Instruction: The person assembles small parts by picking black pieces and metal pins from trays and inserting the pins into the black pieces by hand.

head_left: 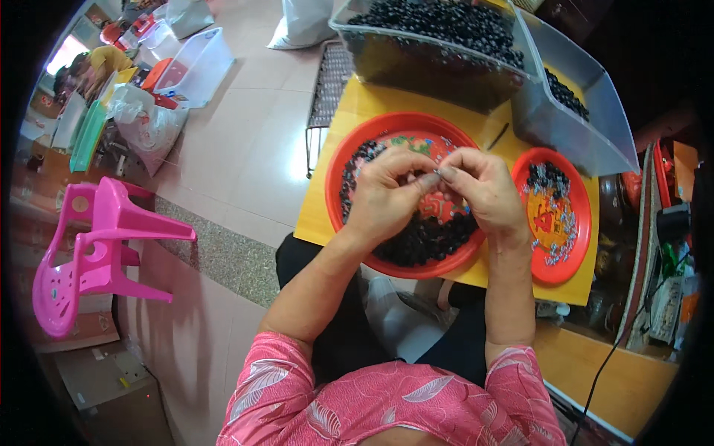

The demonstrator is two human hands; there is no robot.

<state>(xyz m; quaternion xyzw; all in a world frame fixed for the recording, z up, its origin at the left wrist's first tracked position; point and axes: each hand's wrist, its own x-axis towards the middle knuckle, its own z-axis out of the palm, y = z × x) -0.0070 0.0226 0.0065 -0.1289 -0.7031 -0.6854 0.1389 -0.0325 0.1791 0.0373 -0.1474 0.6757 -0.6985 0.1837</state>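
Observation:
My left hand (388, 195) and my right hand (480, 186) meet fingertip to fingertip above a large red round tray (349, 160) that holds many small black beads. Between the pinched fingers is a tiny part, too small to identify. A smaller red plate (576, 245) to the right carries a few black beads and several small pale pieces. Both trays rest on a low yellow table (320, 215).
Two clear plastic bins (431, 44) full of black beads stand at the table's far edge. A dark wire rack (327, 89) leans left of the table. A pink plastic chair (89, 245) lies tipped on the floor at left. Clutter and bins sit far left.

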